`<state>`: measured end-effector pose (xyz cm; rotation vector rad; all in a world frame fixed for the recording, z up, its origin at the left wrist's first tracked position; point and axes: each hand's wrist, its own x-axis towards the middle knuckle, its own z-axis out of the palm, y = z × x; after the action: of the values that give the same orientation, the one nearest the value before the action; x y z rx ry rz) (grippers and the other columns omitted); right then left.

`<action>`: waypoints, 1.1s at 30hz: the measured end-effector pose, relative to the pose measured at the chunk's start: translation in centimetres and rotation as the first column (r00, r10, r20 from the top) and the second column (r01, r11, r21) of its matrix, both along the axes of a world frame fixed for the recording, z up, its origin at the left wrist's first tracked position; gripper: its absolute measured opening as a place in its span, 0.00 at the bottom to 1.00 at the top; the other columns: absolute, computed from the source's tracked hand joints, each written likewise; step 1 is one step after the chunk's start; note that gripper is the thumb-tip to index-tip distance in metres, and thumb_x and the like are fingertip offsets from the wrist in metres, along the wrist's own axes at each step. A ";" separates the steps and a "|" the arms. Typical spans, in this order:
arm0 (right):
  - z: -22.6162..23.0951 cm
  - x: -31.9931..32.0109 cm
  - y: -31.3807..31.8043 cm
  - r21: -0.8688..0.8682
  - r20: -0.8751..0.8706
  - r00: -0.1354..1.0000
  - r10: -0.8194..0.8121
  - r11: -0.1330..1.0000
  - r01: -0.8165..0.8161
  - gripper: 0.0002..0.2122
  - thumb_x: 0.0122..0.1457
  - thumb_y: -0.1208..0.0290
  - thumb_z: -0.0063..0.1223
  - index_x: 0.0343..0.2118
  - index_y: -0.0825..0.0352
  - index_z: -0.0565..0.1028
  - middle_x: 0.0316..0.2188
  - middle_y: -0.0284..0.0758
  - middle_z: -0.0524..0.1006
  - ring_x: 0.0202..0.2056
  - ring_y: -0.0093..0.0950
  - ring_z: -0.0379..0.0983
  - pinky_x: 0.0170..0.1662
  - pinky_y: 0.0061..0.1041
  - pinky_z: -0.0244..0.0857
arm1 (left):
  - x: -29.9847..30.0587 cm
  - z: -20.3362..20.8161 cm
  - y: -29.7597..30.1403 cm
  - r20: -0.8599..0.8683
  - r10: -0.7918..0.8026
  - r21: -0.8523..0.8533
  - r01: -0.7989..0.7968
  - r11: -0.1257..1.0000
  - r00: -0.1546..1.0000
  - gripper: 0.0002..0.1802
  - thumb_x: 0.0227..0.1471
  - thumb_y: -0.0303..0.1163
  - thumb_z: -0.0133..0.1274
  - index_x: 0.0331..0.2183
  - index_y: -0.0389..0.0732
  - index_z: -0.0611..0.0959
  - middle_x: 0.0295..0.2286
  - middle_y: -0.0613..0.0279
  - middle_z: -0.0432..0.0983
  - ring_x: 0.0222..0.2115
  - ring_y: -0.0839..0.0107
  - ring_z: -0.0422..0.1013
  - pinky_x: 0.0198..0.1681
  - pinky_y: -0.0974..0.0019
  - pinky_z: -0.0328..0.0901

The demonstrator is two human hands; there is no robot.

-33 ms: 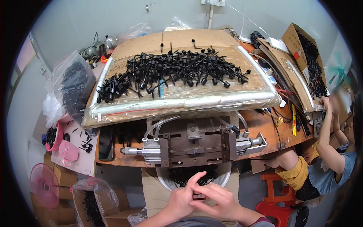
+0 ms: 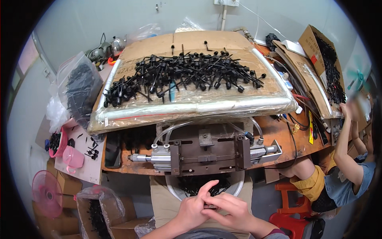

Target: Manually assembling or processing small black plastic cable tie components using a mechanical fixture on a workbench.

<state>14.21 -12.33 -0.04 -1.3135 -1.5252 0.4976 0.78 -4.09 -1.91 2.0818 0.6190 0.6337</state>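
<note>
My left hand (image 2: pixel 192 212) and my right hand (image 2: pixel 231 209) meet over my lap, fingers touching. A small dark piece (image 2: pixel 210 206) shows between them; its kind is hidden by the fingers. One left finger sticks out up and to the right, while the right fingers bend against the left hand. Just beyond them, a white basin (image 2: pixel 238 187) in my lap holds black parts (image 2: pixel 203 184). In front stands a dark metal clamping fixture (image 2: pixel 207 157) with silver pneumatic cylinders (image 2: pixel 161 160) at its sides and clear air hoses.
Behind the fixture, a wrapped cardboard board (image 2: pixel 159 104) carries a heap of black stemmed parts (image 2: pixel 179 73). Pink mug (image 2: pixel 73 157), pink fan (image 2: pixel 48 194) and bagged parts (image 2: pixel 81 89) are at left. To the right sit a co-worker (image 2: pixel 342 171), a parts carton (image 2: pixel 312 40) and red stools (image 2: pixel 290 223).
</note>
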 end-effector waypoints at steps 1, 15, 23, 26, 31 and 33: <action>-0.2 0.1 0.2 0.031 -0.005 1.000 0.014 0.999 -0.014 0.16 0.47 0.78 0.64 0.42 0.72 0.76 0.29 0.38 0.77 0.27 0.28 0.74 0.30 0.21 0.68 | -0.2 0.0 0.0 -0.042 0.007 0.008 -0.007 1.000 0.999 0.39 0.39 0.23 0.59 0.56 0.46 0.65 0.20 0.64 0.73 0.20 0.64 0.75 0.22 0.65 0.69; -0.2 -0.6 0.8 0.056 -0.151 0.979 -0.133 0.988 0.143 0.15 0.46 0.84 0.62 0.40 0.73 0.76 0.34 0.42 0.77 0.28 0.25 0.76 0.31 0.20 0.72 | -3.0 7.5 13.7 0.309 0.335 0.400 -0.441 0.803 0.890 0.09 0.51 0.25 0.55 0.22 0.37 0.74 0.18 0.56 0.70 0.16 0.65 0.65 0.21 0.65 0.61; -2.0 -2.7 -1.7 -0.140 -0.083 0.994 -0.070 0.989 0.058 0.04 0.54 0.81 0.53 0.32 0.73 0.77 0.27 0.41 0.77 0.27 0.33 0.74 0.31 0.26 0.68 | -7.5 13.8 34.5 -0.083 0.836 0.607 -0.638 0.474 0.542 0.26 0.52 0.50 0.50 0.31 0.31 0.79 0.31 0.42 0.77 0.35 0.50 0.73 0.40 0.57 0.65; -2.2 -3.0 -1.9 -0.144 -0.062 0.998 -0.031 0.989 0.022 0.06 0.50 0.84 0.57 0.32 0.71 0.77 0.27 0.42 0.76 0.29 0.38 0.74 0.32 0.27 0.66 | -6.8 13.1 37.2 -0.344 0.820 0.625 -0.540 0.563 0.457 0.32 0.49 0.54 0.52 0.38 0.31 0.80 0.35 0.41 0.77 0.39 0.52 0.74 0.43 0.59 0.68; -2.1 -2.6 -1.9 -0.102 0.003 1.000 -0.006 0.995 0.006 0.06 0.51 0.84 0.56 0.32 0.71 0.77 0.28 0.43 0.76 0.29 0.38 0.74 0.33 0.27 0.67 | -5.5 13.5 37.7 -0.513 0.677 0.438 -0.517 0.736 0.528 0.35 0.55 0.57 0.43 0.41 0.31 0.80 0.35 0.47 0.78 0.32 0.58 0.77 0.30 0.60 0.73; -2.0 -2.5 -1.9 -0.112 -0.005 1.000 -0.027 0.993 0.026 0.06 0.51 0.84 0.56 0.33 0.71 0.76 0.28 0.43 0.76 0.30 0.38 0.74 0.34 0.28 0.67 | -5.6 13.7 37.8 -0.492 0.649 0.397 -0.513 0.761 0.581 0.34 0.56 0.57 0.41 0.42 0.32 0.80 0.36 0.49 0.77 0.31 0.60 0.77 0.30 0.60 0.74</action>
<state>11.67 -14.20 -2.06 -1.4150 -1.4906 0.5762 -4.84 33.67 11.83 2.2715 1.7512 0.3647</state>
